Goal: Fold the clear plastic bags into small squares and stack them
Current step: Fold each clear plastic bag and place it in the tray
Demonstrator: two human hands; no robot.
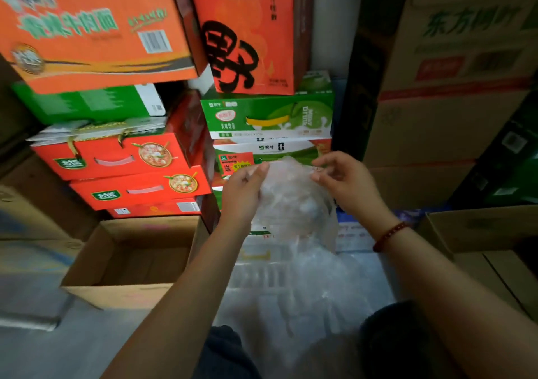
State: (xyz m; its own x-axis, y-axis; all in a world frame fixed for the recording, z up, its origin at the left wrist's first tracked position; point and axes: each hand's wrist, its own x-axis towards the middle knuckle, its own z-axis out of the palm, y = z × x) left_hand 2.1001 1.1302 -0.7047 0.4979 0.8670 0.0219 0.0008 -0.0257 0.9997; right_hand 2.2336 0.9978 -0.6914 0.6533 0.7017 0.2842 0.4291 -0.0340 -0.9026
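Lower centre: heap of crumpled clear plastic bags point(294, 285). Mid-frame, above it: crinkled clear plastic bag point(294, 201) held aloft, upper edge pinched by left hand point(243, 193) and right hand point(346, 180), fingers curled on film. Left: open brown cardboard box point(128, 288); behind: stacked red and green printed cartons point(125, 157).

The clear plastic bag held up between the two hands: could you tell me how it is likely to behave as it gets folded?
The clear plastic bag hangs crumpled from the left hand and right hand, so it is probably floppy and very light. Its glossy film looks thin, so it may slip from a pinch, and folds may spring open unless pressed flat.
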